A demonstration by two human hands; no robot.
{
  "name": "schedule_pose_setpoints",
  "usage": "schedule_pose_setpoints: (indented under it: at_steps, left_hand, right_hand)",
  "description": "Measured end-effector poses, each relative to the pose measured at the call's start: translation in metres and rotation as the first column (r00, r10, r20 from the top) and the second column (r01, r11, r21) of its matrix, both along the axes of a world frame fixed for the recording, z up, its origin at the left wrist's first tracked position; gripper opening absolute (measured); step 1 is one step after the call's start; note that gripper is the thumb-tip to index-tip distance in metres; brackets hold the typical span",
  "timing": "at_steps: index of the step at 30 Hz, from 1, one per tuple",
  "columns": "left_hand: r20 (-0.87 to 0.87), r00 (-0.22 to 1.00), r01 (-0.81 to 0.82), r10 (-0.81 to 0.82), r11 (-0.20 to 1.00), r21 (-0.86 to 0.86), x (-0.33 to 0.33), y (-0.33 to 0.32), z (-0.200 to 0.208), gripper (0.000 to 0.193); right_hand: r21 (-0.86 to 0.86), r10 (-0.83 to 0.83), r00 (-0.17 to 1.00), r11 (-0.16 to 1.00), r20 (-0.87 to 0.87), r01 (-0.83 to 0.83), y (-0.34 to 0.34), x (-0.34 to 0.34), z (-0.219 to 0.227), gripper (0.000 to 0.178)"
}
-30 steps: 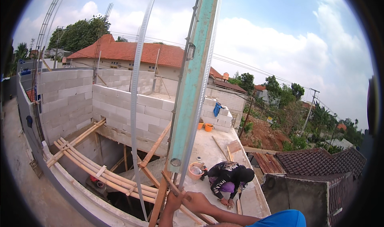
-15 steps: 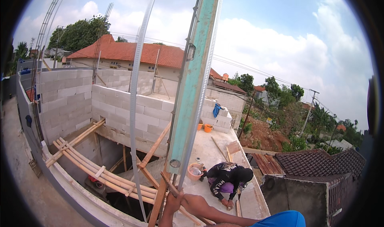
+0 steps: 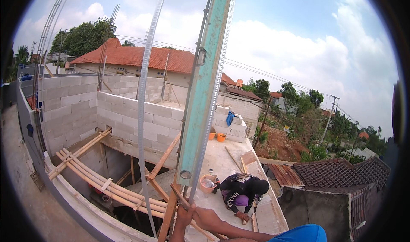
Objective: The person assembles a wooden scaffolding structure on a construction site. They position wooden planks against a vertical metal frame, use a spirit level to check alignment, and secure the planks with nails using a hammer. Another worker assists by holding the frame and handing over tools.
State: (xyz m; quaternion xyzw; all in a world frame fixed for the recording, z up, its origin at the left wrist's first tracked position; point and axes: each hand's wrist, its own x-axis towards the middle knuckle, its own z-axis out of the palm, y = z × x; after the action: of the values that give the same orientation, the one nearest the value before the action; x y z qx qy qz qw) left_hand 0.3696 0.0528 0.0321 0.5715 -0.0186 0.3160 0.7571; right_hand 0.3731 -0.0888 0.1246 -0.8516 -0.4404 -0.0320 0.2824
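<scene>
On my feed the turquoise spirit level (image 3: 200,101) runs alongside a perforated metal strip (image 3: 209,126), presumably as its straight reference, left hand (image 3: 184,217) and right hand (image 3: 206,218) bunched below the level, likely steadying, though their grip I cannot tell.

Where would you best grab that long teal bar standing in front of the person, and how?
Probably the lower stretch of the teal bar, just above its round window, coming from the near side and gripping across its width. It stands roughly upright, flat face toward the viewer; the metal strip along its right edge may crowd fingers there.
</scene>
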Motion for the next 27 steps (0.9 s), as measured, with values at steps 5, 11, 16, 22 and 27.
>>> schedule_pose_setpoints:
  at_steps: [5,11,16,22,27]
  left_hand:
    - [-0.002,0.999,0.037,-0.037,0.999,-0.04,0.016,0.015,-0.016,0.038]
    - [0.008,0.989,0.146,-0.146,0.989,-0.036,0.021,0.021,0.006,0.032]
    - [-0.088,0.987,0.138,-0.136,0.99,0.021,0.027,0.017,0.003,0.023]
    - [-0.124,0.958,0.252,-0.257,0.966,-0.059,0.009,0.021,0.005,0.033]
    - [-0.069,0.981,0.183,-0.179,0.982,0.048,0.017,0.023,0.002,0.033]
  right_hand:
    - [0.017,-0.03,0.994,0.999,-0.103,0.032,0.006,-0.005,0.008,0.031]
    - [0.225,-0.046,0.903,0.962,-0.428,0.156,0.01,0.006,-0.008,0.025]
    - [0.417,0.182,0.533,0.834,-0.826,0.361,0.009,0.017,-0.033,0.024]
    - [0.256,0.174,0.356,0.946,-0.918,0.197,-0.018,0.034,-0.015,0.025]
    - [0.237,0.131,0.691,0.97,-0.711,0.06,-0.025,0.049,0.012,0.022]
